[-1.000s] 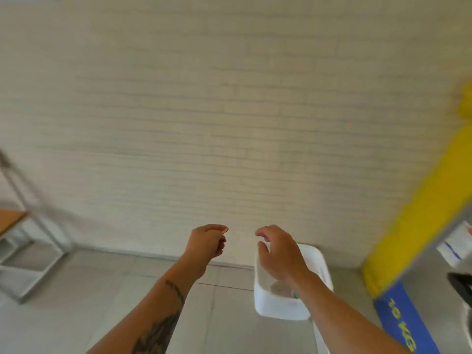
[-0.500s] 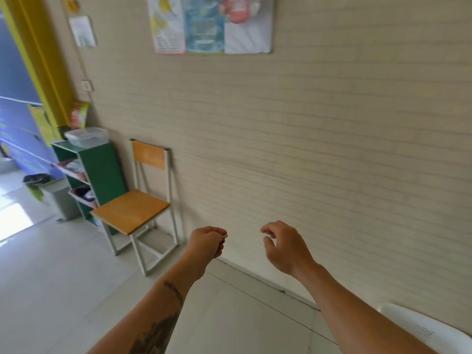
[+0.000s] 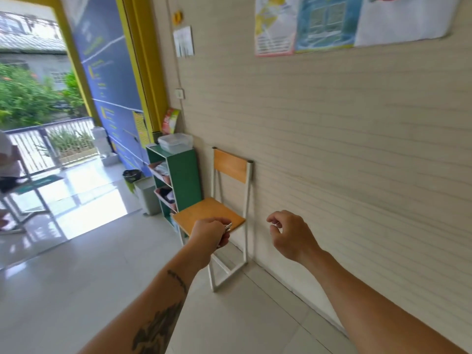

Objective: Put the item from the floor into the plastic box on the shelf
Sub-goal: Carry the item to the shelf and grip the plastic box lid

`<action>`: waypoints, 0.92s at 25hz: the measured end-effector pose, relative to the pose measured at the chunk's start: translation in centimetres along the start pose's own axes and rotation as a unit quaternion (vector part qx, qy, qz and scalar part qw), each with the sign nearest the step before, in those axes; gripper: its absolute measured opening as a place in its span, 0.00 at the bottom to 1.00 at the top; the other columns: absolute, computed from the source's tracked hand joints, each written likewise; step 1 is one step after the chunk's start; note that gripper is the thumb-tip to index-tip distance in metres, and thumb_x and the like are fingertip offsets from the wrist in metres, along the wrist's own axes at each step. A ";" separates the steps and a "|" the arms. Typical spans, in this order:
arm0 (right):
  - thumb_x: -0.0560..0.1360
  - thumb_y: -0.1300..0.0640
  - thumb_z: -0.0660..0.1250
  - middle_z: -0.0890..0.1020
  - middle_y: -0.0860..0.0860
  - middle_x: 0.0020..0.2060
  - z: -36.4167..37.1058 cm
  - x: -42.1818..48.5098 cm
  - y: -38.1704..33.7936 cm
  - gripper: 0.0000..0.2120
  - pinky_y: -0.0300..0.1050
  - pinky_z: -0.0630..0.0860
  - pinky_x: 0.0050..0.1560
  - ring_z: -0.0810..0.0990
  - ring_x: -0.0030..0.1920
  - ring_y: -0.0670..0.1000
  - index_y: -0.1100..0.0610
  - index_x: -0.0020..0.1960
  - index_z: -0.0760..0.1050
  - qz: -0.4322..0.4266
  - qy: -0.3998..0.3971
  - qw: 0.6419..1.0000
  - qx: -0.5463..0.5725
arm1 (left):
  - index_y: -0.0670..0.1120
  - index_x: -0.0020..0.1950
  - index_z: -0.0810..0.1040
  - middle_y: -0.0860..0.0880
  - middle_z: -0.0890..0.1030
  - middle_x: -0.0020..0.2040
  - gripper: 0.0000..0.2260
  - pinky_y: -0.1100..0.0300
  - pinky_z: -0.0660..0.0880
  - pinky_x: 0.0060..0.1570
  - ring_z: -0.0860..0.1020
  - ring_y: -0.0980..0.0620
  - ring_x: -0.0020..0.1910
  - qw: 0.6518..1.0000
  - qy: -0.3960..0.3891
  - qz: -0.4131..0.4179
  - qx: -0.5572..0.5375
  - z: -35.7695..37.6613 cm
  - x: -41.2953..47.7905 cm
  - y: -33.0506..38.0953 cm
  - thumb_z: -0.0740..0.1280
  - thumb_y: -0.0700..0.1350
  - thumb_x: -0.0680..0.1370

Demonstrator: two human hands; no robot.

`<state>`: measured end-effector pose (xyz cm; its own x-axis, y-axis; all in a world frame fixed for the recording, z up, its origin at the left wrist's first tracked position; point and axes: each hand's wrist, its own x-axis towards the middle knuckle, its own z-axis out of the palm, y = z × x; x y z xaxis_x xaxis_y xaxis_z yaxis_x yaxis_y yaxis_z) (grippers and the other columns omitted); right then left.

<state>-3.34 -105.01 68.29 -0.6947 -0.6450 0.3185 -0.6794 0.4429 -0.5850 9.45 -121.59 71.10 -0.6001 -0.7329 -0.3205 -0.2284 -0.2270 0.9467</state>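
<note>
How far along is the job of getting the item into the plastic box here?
Done: the pickup seems finished, since the left hand is closed on a small metallic item at its fingers. In hand: carrying it; the chair stands between the person and the green shelf. Left: reaching the plastic box on top of the shelf, which looks lidded, and putting the item in. The right hand is loosely curled, apparently empty.

Open floor runs from 6 toward 10 o'clock, free for passage. At 12 a wooden chair stands against the wall, between the hands and the green shelf at 11. The plastic box atop it is clear above; a bin flanks the shelf's left
</note>
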 end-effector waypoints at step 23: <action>0.76 0.56 0.61 0.81 0.51 0.56 33.2 53.2 -20.6 0.15 0.46 0.77 0.57 0.78 0.55 0.48 0.54 0.61 0.77 -0.069 -0.046 0.996 0.024 | 0.37 0.40 0.81 0.42 0.77 0.29 0.14 0.67 0.71 0.21 0.73 0.55 0.19 0.993 0.079 0.089 0.017 -31.0 48.3 20.7 0.57 0.26 0.72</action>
<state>-18.45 -169.19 72.51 -0.5694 -0.7529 0.3299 -0.7536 0.3178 -0.5753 -0.47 -181.58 76.19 -0.5062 -0.8516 -0.1363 -0.1566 -0.0647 0.9855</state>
